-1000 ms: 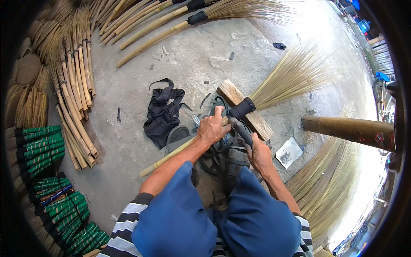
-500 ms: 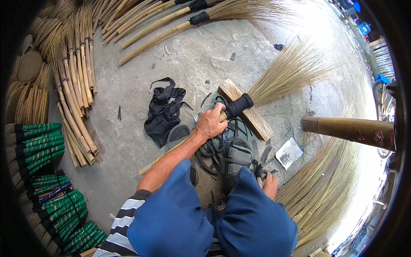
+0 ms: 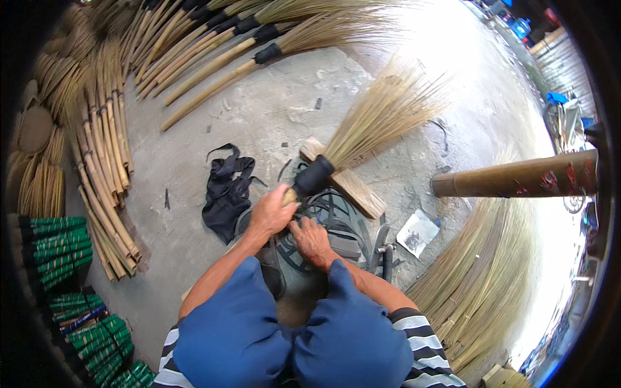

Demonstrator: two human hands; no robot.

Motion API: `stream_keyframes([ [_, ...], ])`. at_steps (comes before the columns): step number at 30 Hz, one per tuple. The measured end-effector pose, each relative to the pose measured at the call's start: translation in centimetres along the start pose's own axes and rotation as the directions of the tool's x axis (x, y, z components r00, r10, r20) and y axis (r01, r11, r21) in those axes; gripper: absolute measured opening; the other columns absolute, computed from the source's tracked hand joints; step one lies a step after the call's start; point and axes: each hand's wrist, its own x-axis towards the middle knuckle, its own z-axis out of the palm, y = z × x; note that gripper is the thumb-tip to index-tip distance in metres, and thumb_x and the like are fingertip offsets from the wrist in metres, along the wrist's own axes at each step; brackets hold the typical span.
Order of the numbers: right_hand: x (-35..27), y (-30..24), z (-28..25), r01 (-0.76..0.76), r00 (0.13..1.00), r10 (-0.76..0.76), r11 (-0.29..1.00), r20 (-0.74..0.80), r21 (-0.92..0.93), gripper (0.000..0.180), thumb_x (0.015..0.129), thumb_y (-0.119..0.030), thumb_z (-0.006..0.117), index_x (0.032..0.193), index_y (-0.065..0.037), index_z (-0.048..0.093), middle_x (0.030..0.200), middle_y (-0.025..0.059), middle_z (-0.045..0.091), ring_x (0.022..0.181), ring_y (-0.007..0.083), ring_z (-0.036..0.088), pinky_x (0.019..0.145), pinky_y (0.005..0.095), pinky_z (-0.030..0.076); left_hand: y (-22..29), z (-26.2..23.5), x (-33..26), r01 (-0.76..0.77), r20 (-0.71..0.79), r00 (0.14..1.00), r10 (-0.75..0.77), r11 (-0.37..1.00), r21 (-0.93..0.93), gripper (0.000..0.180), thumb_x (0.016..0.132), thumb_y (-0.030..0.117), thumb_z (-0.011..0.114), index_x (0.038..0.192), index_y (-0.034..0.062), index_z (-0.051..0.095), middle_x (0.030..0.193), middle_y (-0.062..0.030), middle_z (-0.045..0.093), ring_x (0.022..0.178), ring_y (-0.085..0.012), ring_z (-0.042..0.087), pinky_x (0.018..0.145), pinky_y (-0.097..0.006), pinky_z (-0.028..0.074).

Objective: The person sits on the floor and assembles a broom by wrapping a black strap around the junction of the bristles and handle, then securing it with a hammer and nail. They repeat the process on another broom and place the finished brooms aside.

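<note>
Right hand [image 3: 312,238] back beside left hand [image 3: 272,212]; left grip clamps broom [image 3: 336,155]; right grip unclear.

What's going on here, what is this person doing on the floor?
A seated person grips a grass broom with the left hand at its black-wrapped neck, which rests across a wooden block. The right hand is beside it among black strapping. Bamboo handles and finished brooms lie around.

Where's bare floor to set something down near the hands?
Free: concrete between the black cloth, the bamboo sticks and the finished brooms. Crowded: around left hand and right hand, with broom, wooden block and black straps.
</note>
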Motion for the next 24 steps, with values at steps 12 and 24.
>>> stream_keyframes([
  [12, 0.8, 1.1, -5.1, -0.562, 0.812, 0.381, 0.715, 0.442, 0.416, 0.054, 0.087, -0.031, 0.080, 0.125, -0.001, 0.057, 0.113, 0.0253, 0.073, 0.100, 0.0402, 0.074, 0.090, 0.0480, 0.060, 3.8, -3.7, -3.2, -0.054, -0.023, 0.999, 0.049, 0.927, -0.371, 0.052, 0.095, 0.019, 0.080, 0.142, 0.0076, 0.062, 0.103, -0.0159, 0.080, 0.091, -0.0251, 0.077, 0.081, -0.039, 0.058],
  [24, -13.2, 6.2, -19.7, -0.730, 0.587, 0.432, -0.082, 0.684, 0.679, 0.037, 0.096, -0.009, 0.071, 0.126, 0.000, 0.053, 0.089, 0.0042, 0.062, 0.072, 0.0115, 0.059, 0.062, 0.0276, 0.045, -3.6, 4.6, 2.4, -0.038, -0.026, 0.999, 0.033, 0.966, -0.255, 0.042, 0.089, 0.009, 0.080, 0.128, 0.0025, 0.065, 0.109, -0.0138, 0.078, 0.095, -0.0255, 0.074, 0.084, -0.042, 0.057],
])
